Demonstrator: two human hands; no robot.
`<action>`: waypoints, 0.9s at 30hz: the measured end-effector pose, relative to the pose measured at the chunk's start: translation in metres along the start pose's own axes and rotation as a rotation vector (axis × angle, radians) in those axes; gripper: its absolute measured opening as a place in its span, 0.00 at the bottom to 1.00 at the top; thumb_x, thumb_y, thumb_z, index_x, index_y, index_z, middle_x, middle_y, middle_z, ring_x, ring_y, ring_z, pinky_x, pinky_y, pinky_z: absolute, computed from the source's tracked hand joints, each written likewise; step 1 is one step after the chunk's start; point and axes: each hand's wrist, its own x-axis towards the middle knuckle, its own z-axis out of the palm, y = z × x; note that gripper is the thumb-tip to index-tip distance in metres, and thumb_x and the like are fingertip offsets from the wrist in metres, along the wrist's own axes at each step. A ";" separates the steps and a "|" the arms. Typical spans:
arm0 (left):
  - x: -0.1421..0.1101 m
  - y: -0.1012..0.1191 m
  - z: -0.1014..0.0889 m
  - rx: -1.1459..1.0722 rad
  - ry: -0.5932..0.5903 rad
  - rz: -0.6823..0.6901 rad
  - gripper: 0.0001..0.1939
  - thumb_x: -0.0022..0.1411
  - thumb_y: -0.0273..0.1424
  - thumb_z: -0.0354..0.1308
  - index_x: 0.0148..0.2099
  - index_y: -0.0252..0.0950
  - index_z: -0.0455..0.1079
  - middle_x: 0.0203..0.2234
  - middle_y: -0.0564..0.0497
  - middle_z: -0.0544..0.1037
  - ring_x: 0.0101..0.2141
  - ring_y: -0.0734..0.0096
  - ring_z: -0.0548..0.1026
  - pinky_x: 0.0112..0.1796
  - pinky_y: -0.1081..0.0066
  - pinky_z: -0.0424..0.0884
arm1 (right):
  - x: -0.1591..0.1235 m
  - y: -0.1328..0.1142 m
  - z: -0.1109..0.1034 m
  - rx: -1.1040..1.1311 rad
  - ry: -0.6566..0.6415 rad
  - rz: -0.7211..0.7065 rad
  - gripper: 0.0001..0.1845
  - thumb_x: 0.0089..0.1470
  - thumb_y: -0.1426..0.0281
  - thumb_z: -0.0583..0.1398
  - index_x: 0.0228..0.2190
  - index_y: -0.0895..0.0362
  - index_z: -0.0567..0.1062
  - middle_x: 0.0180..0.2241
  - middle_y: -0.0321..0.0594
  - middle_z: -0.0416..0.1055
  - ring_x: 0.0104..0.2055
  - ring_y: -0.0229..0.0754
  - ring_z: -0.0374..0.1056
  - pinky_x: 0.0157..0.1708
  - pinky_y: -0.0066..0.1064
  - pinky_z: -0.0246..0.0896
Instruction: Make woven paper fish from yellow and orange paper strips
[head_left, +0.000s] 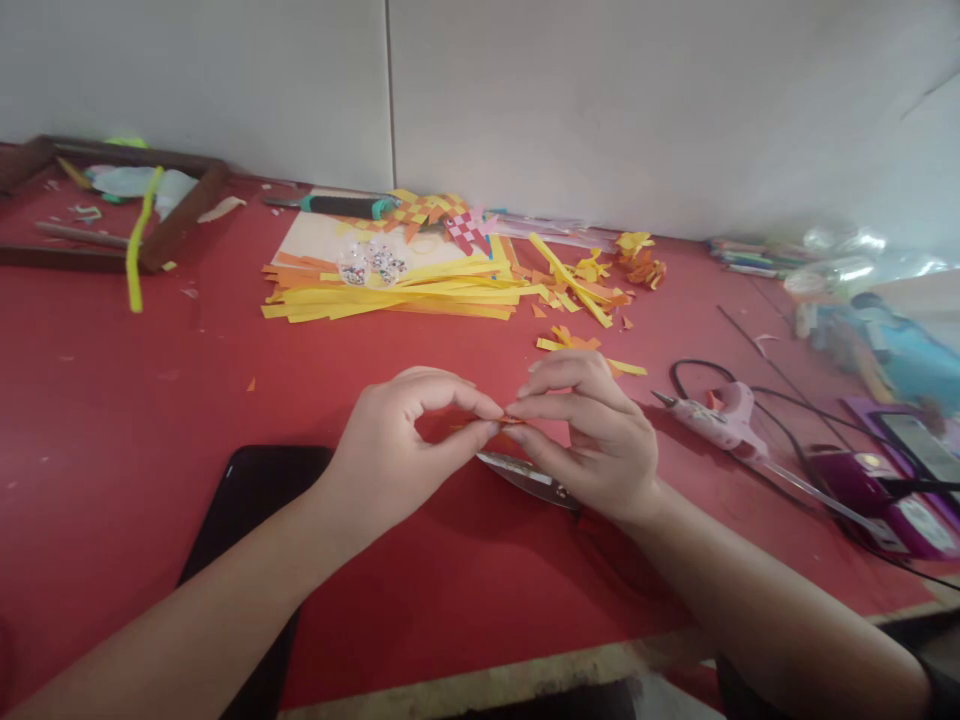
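Left grip [394,425] and right grip [604,435] pinch an orange strip [513,420] above the red bench [420,600], toward its front edge.

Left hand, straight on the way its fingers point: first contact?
Likely the right hand, its fingertips just ahead at the small orange piece both hands pinch; exact depth is unclear.

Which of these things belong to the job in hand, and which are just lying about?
Likely part of the job:
- orange paper, pinched by the left fingers and right fingers
- yellow paper strips
- glue gun, perhaps

Probably just lying about:
- black phone
- brown frame
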 end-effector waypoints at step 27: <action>-0.002 0.000 0.000 0.012 -0.006 0.023 0.04 0.56 0.28 0.62 0.33 0.41 0.78 0.32 0.56 0.81 0.36 0.71 0.78 0.41 0.73 0.71 | 0.000 -0.001 0.001 0.049 -0.003 0.002 0.09 0.48 0.78 0.65 0.33 0.54 0.76 0.32 0.40 0.71 0.36 0.43 0.69 0.39 0.40 0.67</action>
